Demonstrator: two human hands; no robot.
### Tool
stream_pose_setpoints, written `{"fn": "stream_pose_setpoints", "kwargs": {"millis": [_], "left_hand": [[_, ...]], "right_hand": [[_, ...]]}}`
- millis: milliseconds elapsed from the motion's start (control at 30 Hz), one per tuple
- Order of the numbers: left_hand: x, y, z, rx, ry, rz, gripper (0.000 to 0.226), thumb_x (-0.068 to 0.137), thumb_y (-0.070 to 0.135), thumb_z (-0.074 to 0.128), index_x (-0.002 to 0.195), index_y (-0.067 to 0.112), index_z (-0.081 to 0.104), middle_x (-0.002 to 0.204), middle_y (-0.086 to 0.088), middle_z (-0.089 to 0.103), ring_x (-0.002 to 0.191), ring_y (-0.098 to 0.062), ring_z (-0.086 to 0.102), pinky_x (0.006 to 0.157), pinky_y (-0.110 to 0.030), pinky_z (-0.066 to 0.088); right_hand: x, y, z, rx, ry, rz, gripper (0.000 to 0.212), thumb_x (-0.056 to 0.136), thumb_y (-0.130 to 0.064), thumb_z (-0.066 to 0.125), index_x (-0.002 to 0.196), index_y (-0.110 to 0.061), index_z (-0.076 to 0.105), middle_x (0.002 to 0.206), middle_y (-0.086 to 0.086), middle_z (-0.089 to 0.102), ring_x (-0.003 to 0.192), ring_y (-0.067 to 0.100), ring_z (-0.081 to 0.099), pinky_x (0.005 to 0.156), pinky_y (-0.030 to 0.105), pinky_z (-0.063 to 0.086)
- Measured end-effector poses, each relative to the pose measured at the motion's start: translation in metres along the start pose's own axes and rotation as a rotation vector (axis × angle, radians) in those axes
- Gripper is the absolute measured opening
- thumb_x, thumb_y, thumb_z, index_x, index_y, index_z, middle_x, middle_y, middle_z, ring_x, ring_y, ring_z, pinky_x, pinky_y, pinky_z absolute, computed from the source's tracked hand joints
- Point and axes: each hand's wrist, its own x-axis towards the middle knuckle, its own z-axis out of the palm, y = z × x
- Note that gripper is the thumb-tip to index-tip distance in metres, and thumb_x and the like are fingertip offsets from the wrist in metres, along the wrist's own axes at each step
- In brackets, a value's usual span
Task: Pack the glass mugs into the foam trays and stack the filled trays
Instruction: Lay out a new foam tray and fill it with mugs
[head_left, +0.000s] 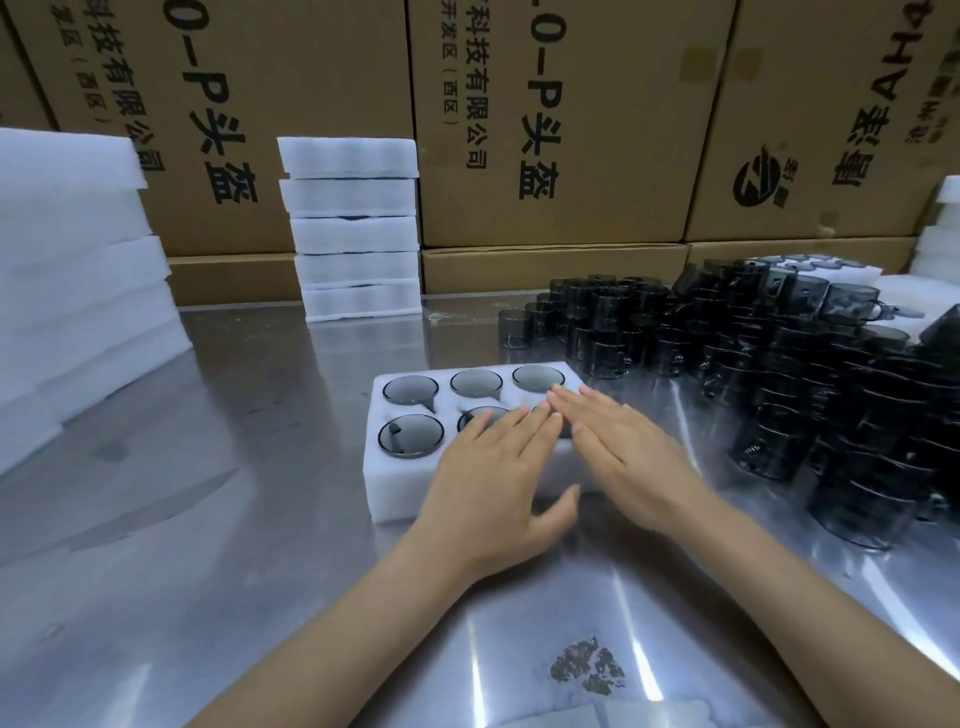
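A white foam tray (395, 488) lies on the steel table in front of me, its round pockets filled with dark smoked glass mugs (410, 389). My left hand (493, 467) lies flat with straight fingers over the tray's near right pockets, thumb out toward the tray's front edge. My right hand (618, 441) is flat beside it, fingers straight, reaching over the tray's right end and touching the left hand's fingertips. Both palms hide the near right mugs. A stack of several filled foam trays (356, 228) stands at the back.
Many loose dark glass mugs (753, 353), some nested in stacks, crowd the right side of the steel table (208, 519). Empty foam sheets (72, 270) are piled at the left. Cardboard boxes (561, 130) wall the back. More foam (935, 234) sits at far right.
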Motion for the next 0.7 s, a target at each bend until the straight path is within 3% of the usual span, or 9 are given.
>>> {"fn": "stream_pose_setpoints", "kwargs": {"millis": [67, 133, 200, 267, 333, 433, 533, 600, 700], "left_hand": [[-0.002, 0.001, -0.001, 0.009, -0.039, 0.011, 0.064, 0.079, 0.042, 0.066, 0.130, 0.006, 0.056, 0.134, -0.007, 0.056, 0.121, -0.023, 0.055, 0.103, -0.043, 0.038], [-0.002, 0.000, -0.003, -0.010, -0.083, 0.000, 0.066, 0.090, 0.047, 0.051, 0.144, 0.013, 0.037, 0.150, 0.000, 0.035, 0.138, -0.018, 0.035, 0.114, -0.037, 0.017], [-0.004, -0.005, -0.004, -0.067, -0.098, -0.036, 0.064, 0.095, 0.051, 0.036, 0.150, 0.022, 0.020, 0.157, 0.009, 0.016, 0.144, -0.008, 0.013, 0.115, -0.028, -0.002], [-0.011, -0.011, -0.010, -0.222, -0.034, -0.148, 0.062, 0.095, 0.052, 0.036, 0.150, 0.030, 0.017, 0.156, 0.017, 0.013, 0.142, 0.002, 0.005, 0.112, -0.022, -0.008], [-0.022, -0.022, -0.023, -0.394, 0.096, -0.330, 0.059, 0.092, 0.052, 0.039, 0.146, 0.035, 0.025, 0.150, 0.026, 0.017, 0.139, 0.009, 0.008, 0.112, -0.022, -0.006], [-0.039, -0.049, -0.035, -0.512, 0.230, -0.683, 0.048, 0.095, 0.046, 0.041, 0.139, 0.030, 0.036, 0.149, 0.018, 0.030, 0.139, -0.006, 0.023, 0.118, -0.038, 0.006], [-0.052, -0.067, -0.039, -0.747, -0.008, -1.007, 0.073, 0.091, 0.060, 0.041, 0.150, 0.020, 0.022, 0.158, 0.004, 0.016, 0.145, -0.010, 0.010, 0.119, -0.040, 0.004], [-0.053, -0.066, -0.038, -0.847, -0.158, -0.989, 0.074, 0.083, 0.071, 0.036, 0.146, 0.030, 0.033, 0.156, 0.005, 0.023, 0.145, -0.012, 0.014, 0.118, -0.042, 0.007], [-0.050, -0.058, -0.041, -1.043, -0.129, -0.930, 0.057, 0.079, 0.076, 0.041, 0.125, 0.046, 0.054, 0.132, 0.019, 0.055, 0.130, -0.007, 0.043, 0.112, -0.037, 0.028]], "right_hand": [[-0.001, 0.001, 0.004, 0.045, 0.035, -0.013, 0.043, 0.101, -0.023, 0.032, 0.143, -0.031, 0.037, 0.149, -0.020, 0.031, 0.140, -0.004, 0.017, 0.117, 0.029, 0.015], [-0.002, 0.000, 0.009, 0.130, 0.107, -0.018, 0.041, 0.101, -0.023, 0.035, 0.142, -0.027, 0.040, 0.148, -0.018, 0.034, 0.138, -0.004, 0.020, 0.115, 0.022, 0.015], [-0.002, 0.000, 0.012, 0.238, 0.204, 0.015, 0.041, 0.101, -0.023, 0.038, 0.141, -0.023, 0.042, 0.147, -0.014, 0.037, 0.137, 0.000, 0.026, 0.114, 0.021, 0.017], [0.000, 0.003, 0.009, 0.336, 0.316, 0.112, 0.041, 0.100, -0.025, 0.040, 0.140, -0.020, 0.044, 0.144, -0.009, 0.043, 0.135, 0.006, 0.034, 0.112, 0.025, 0.023], [0.000, 0.009, 0.004, 0.386, 0.397, 0.241, 0.040, 0.100, -0.032, 0.040, 0.137, -0.020, 0.048, 0.140, -0.006, 0.049, 0.131, 0.011, 0.040, 0.103, 0.023, 0.027], [0.000, 0.015, 0.005, 0.446, 0.348, 0.386, 0.041, 0.098, -0.042, 0.038, 0.128, -0.021, 0.057, 0.134, -0.003, 0.056, 0.126, 0.015, 0.046, 0.098, 0.024, 0.029], [0.001, 0.011, 0.013, 0.551, 0.144, 0.400, 0.048, 0.095, -0.055, 0.034, 0.109, -0.024, 0.069, 0.118, -0.004, 0.066, 0.115, 0.017, 0.056, 0.106, 0.038, 0.037], [0.001, 0.006, 0.014, 0.566, 0.093, 0.394, 0.050, 0.091, -0.063, 0.035, 0.099, -0.030, 0.072, 0.108, -0.011, 0.069, 0.108, 0.013, 0.060, 0.104, 0.040, 0.040], [-0.001, 0.001, 0.007, 0.670, 0.105, 0.406, 0.048, 0.080, -0.073, 0.042, 0.088, -0.037, 0.074, 0.098, -0.015, 0.072, 0.102, 0.008, 0.063, 0.102, 0.039, 0.043]]}}
